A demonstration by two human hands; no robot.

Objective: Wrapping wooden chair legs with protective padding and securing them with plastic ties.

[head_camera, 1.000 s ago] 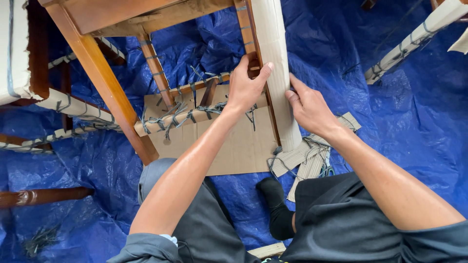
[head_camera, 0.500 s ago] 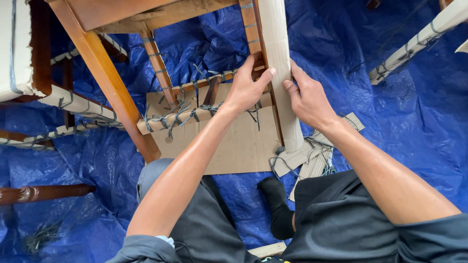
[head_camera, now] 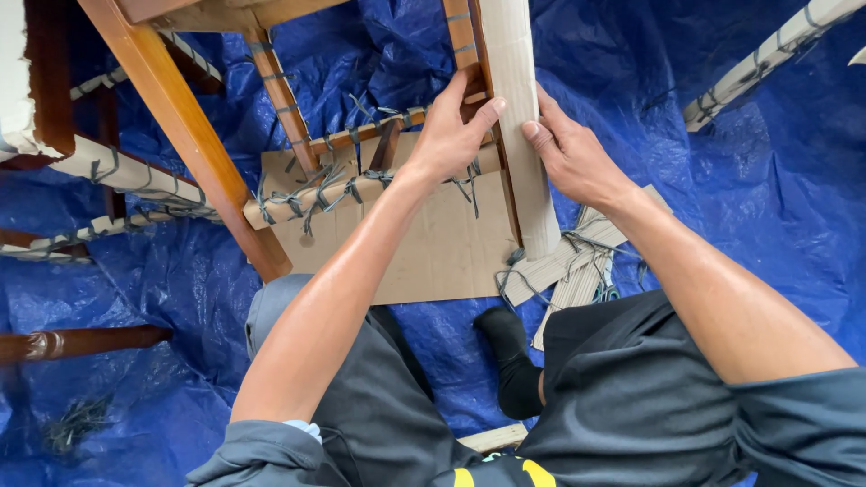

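A wooden chair frame (head_camera: 185, 135) stands over a blue tarpaulin (head_camera: 740, 198). One of its legs is covered by a strip of pale corrugated cardboard (head_camera: 523, 144). My left hand (head_camera: 451, 135) grips that wrapped leg from the left, thumb pressed on the cardboard's face. My right hand (head_camera: 568, 149) holds the same cardboard from the right, fingers curled round its edge. Just left of my hands, a cardboard-wrapped crossbar (head_camera: 334, 198) is tied with grey string.
A flat cardboard sheet (head_camera: 433, 261) lies under the chair. Loose cardboard strips with string (head_camera: 568, 275) rest by my right knee. Another wrapped chair leg (head_camera: 767, 59) lies at the top right, and a turned dark wooden leg (head_camera: 81, 341) at the left. My black-socked foot (head_camera: 510, 356) rests on the tarpaulin.
Both hands have slid a little farther up the cardboard-wrapped leg and closer together. The view has shifted slightly downward.
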